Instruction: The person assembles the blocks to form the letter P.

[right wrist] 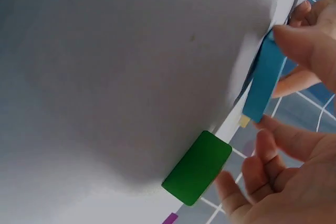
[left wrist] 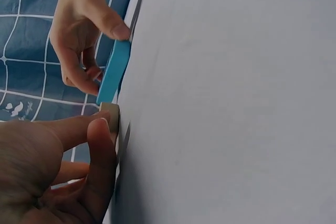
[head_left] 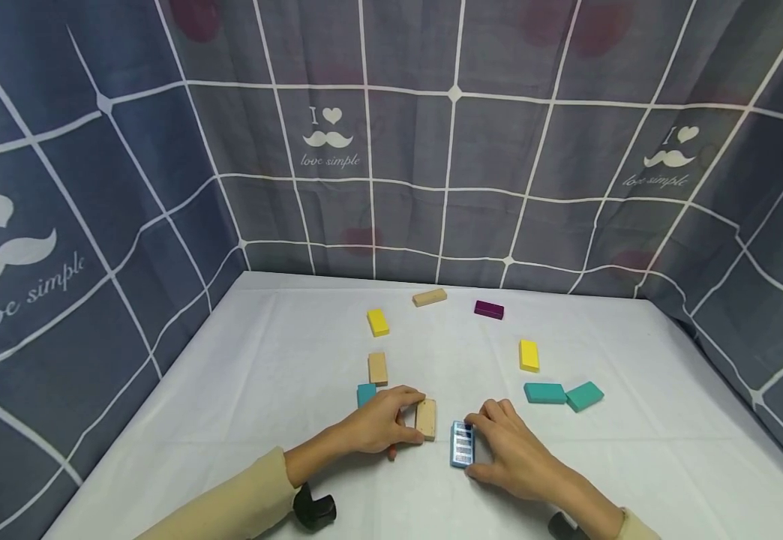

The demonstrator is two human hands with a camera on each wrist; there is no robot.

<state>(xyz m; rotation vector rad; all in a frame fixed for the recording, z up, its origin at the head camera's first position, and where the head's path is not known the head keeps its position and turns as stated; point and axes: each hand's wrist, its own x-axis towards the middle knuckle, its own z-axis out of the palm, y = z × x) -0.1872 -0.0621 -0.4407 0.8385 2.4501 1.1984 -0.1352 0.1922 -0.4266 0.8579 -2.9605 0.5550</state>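
My left hand (head_left: 381,421) pinches a plain wooden block (head_left: 426,419) by its ends, thumb at the near end and forefinger at the far end. In the left wrist view the wooden block (left wrist: 110,109) sits low on the cloth. My right hand (head_left: 516,457) pinches a light blue block (head_left: 462,444) with a white printed upper face, thumb near and fingers far. The blue block (right wrist: 265,77) shows its plain side in the right wrist view. A narrow gap separates the two blocks. A reddish piece (head_left: 391,453) is mostly hidden under the left hand.
Beyond the left hand lie a blue block (head_left: 366,394), a wooden block (head_left: 378,369) and a yellow block (head_left: 378,322). Farther back are a wooden block (head_left: 429,298) and a purple block (head_left: 489,310). To the right lie a yellow block (head_left: 529,355) and two teal blocks (head_left: 544,393).
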